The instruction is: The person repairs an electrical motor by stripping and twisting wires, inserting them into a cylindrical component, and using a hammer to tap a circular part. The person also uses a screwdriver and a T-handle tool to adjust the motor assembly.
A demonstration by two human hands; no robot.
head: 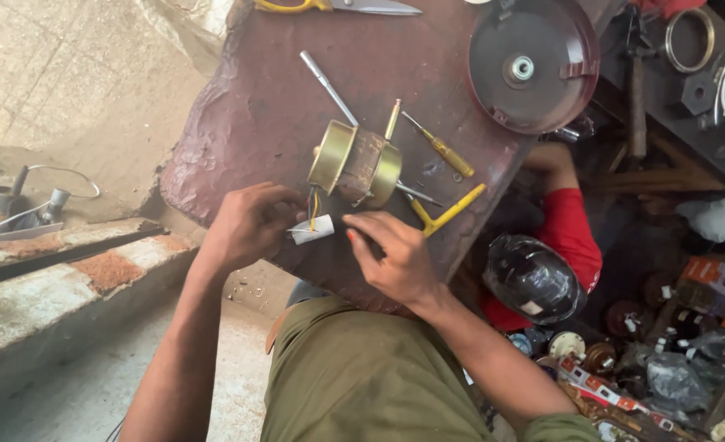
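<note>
Hands at work: left hand (248,225) pinches a white connector (312,230) wired to a brass motor (356,166); right hand (395,255), fingers narrowly curled, touches it near a yellow tool (448,210).

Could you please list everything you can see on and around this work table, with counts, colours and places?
motor: one, brass-gold, centre of the table
white part: one, white, on the motor's wires, between both hands
work table: one, dark maroon, worn
screwdriver: one, yellow handle, right of the motor
metal rod: one, silver, behind the motor
round cover: one, maroon-grey, top right
scissors: one pair, yellow handles, top edge
left hand: holds the white part
right hand: fingertips touch the white part
</note>
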